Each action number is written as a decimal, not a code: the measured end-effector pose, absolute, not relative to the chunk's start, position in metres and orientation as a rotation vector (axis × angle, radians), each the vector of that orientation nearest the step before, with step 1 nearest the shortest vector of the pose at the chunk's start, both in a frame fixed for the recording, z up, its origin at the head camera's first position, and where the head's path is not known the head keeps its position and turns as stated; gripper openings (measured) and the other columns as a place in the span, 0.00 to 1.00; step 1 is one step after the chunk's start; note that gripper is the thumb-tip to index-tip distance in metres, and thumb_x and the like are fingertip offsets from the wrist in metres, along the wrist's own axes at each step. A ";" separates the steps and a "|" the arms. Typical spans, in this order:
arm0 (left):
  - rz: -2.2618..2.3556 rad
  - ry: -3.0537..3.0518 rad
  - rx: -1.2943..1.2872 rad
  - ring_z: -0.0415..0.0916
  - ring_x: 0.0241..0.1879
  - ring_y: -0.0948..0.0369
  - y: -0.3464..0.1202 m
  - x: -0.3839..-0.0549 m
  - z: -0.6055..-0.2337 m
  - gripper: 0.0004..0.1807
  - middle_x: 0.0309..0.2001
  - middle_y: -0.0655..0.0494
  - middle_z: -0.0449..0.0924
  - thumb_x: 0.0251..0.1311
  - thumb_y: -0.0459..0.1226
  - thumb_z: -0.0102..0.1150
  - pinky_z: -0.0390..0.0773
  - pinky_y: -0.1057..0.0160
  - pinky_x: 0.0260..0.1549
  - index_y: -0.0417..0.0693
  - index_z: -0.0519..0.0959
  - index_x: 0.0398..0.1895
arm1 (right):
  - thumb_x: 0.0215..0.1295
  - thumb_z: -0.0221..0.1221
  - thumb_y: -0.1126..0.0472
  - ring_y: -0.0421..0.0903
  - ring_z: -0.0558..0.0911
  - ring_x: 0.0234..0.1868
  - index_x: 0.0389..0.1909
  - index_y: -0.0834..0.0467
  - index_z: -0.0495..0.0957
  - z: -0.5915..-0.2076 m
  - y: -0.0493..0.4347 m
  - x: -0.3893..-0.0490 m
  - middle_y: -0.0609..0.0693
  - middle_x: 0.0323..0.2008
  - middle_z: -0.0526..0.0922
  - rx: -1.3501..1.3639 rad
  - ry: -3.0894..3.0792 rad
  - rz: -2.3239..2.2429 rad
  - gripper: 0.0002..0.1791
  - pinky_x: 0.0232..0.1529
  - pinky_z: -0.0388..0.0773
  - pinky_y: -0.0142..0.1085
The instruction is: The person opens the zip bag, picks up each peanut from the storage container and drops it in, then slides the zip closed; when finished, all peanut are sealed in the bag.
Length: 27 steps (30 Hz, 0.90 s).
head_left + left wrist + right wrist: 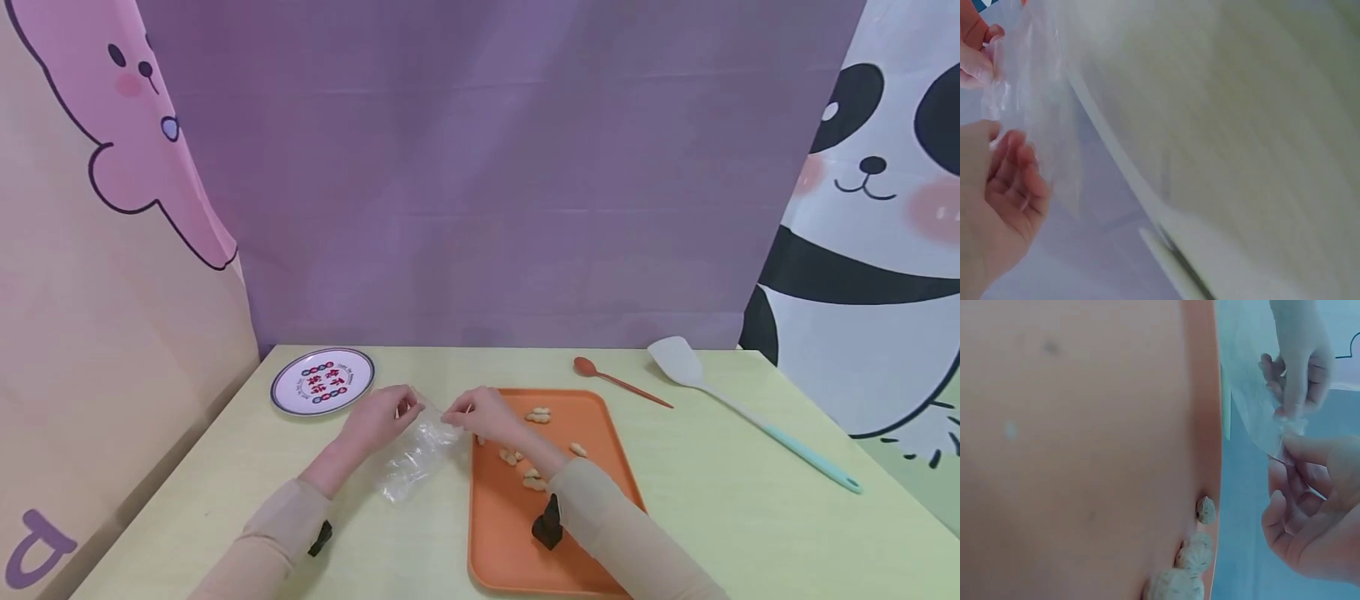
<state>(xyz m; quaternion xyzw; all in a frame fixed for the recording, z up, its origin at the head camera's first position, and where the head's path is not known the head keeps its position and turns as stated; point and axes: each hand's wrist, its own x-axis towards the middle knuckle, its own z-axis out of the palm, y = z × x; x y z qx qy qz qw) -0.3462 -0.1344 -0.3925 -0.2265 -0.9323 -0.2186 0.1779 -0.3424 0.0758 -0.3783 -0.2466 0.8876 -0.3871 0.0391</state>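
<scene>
Between both hands hangs a clear plastic bag (412,462), its upper edge pinched on either side. My left hand (384,417) holds the left part of that edge between thumb and fingers. On the other side, my right hand (483,414) pinches the right part, above the left rim of an orange tray (525,542). In the right wrist view, thumb and forefinger of the right hand (1316,503) grip the film (1250,394). Several unshelled peanuts (538,415) lie on the tray, partly hidden by the right forearm.
A white plate (285,392) with red lettering stands at the back left. Behind the tray to the right lie a reddish-brown spoon (585,367) and a white spatula (678,362) with a mint handle. A purple curtain (495,183) closes the back.
</scene>
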 end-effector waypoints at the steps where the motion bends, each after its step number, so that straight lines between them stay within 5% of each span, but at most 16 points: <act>1: -0.671 -2.677 -0.646 0.66 0.22 0.67 -0.134 -0.347 -0.393 0.05 0.22 0.64 0.74 0.61 0.41 0.58 0.68 0.70 0.22 0.52 0.80 0.32 | 0.63 0.60 0.56 0.49 0.70 0.11 0.36 0.57 0.85 -0.378 0.076 -0.342 0.52 0.31 0.83 -0.739 2.727 -1.194 0.10 0.20 0.71 0.33; 7: -1.002 -2.784 -0.691 0.70 0.22 0.66 -0.132 -0.348 -0.393 0.15 0.22 0.62 0.75 0.67 0.46 0.49 0.71 0.68 0.24 0.47 0.82 0.38 | 0.60 0.62 0.55 0.54 0.72 0.14 0.30 0.55 0.84 -0.375 0.074 -0.339 0.54 0.30 0.84 -0.723 2.742 -1.224 0.08 0.22 0.71 0.33; 11: -1.128 -2.740 -0.741 0.69 0.21 0.65 -0.130 -0.348 -0.390 0.12 0.23 0.58 0.77 0.67 0.40 0.51 0.71 0.69 0.20 0.44 0.81 0.38 | 0.60 0.62 0.55 0.51 0.73 0.17 0.29 0.56 0.83 -0.375 0.075 -0.339 0.57 0.30 0.84 -0.734 2.716 -1.266 0.08 0.22 0.72 0.32; 18: -1.217 -2.721 -0.785 0.70 0.21 0.65 -0.129 -0.348 -0.383 0.09 0.23 0.56 0.78 0.66 0.38 0.51 0.73 0.69 0.21 0.44 0.79 0.32 | 0.66 0.56 0.52 0.60 0.76 0.26 0.31 0.59 0.83 -0.374 0.078 -0.339 0.58 0.28 0.82 -0.731 2.676 -1.347 0.15 0.16 0.71 0.36; 27: -1.295 -2.782 -0.678 0.74 0.21 0.64 -0.125 -0.343 -0.383 0.08 0.26 0.55 0.78 0.62 0.36 0.54 0.76 0.67 0.22 0.42 0.76 0.28 | 0.65 0.57 0.57 0.59 0.81 0.31 0.38 0.61 0.82 -0.374 0.080 -0.337 0.51 0.25 0.82 -0.704 2.664 -1.403 0.11 0.25 0.78 0.37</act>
